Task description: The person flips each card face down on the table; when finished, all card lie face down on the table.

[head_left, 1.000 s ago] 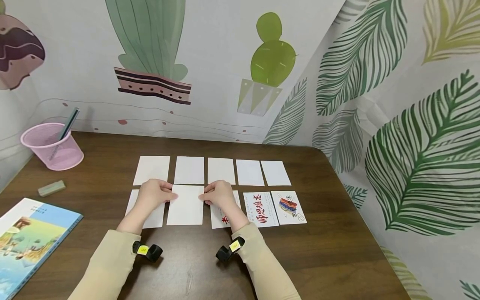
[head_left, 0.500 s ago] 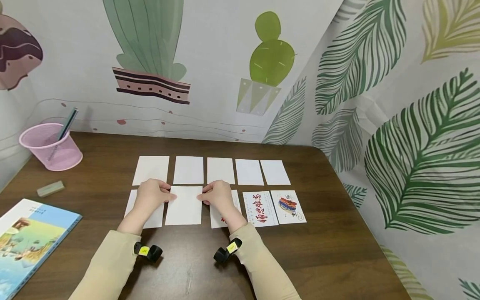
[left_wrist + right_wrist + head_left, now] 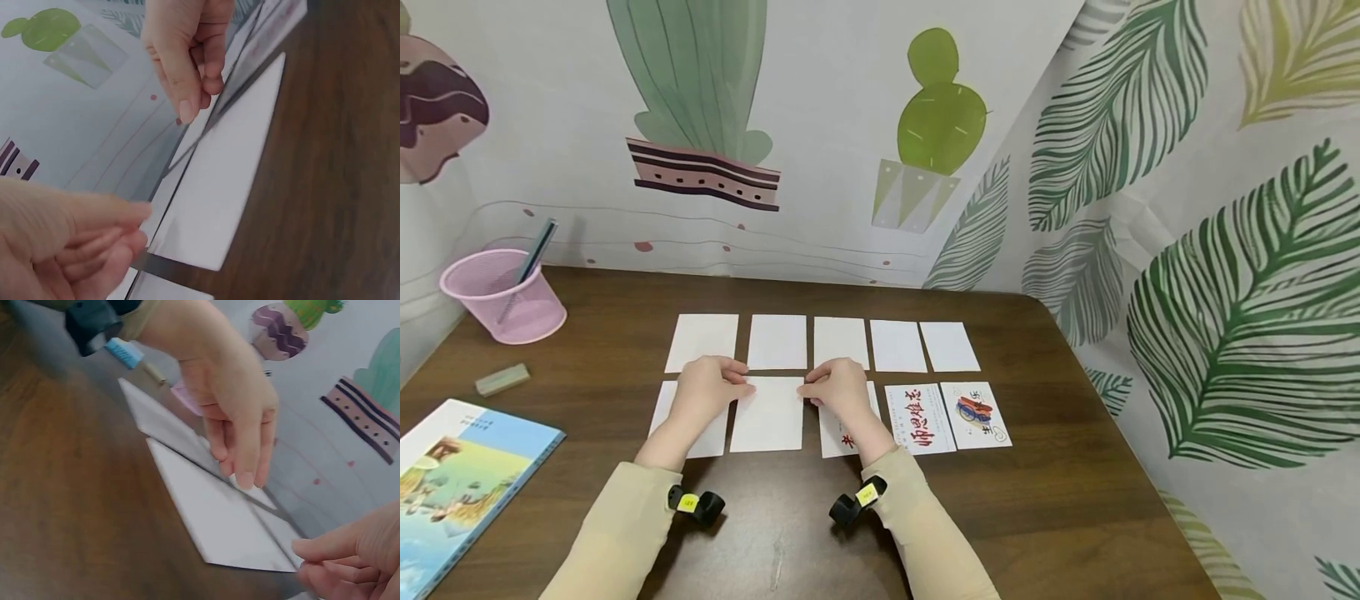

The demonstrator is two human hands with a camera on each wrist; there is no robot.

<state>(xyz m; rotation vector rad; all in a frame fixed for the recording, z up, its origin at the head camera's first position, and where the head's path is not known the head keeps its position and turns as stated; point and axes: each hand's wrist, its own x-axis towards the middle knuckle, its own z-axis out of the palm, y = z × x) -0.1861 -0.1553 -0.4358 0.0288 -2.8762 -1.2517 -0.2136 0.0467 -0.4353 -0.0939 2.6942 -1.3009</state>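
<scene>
Card stock is what I am handling here: a blank white card [image 3: 767,414] lying flat at the lower centre of the head view, second from the left in the near row. My left hand [image 3: 703,388] pinches its upper left corner, and my right hand [image 3: 837,387] pinches the upper right corner; both grips close on this one card, fingertips curled at its far edge. In the left wrist view the card [image 3: 219,181] shows as a thin, straight-edged rectangle with crisp corners and a matte face. I judge it very light, mildly stiff, easy to crease, and hard to lift off the surface except by an edge or corner. The smooth wood-grain surface [image 3: 1037,500] probably lets it slide freely.

Five more blank cards form the far row [image 3: 820,342]. To the right in the near row lie a card with red calligraphy [image 3: 920,417] and one with a coloured picture [image 3: 981,414]. At the left edge of the frame stand a pink mesh cup [image 3: 505,296], an eraser [image 3: 502,378] and a glossy book [image 3: 460,475].
</scene>
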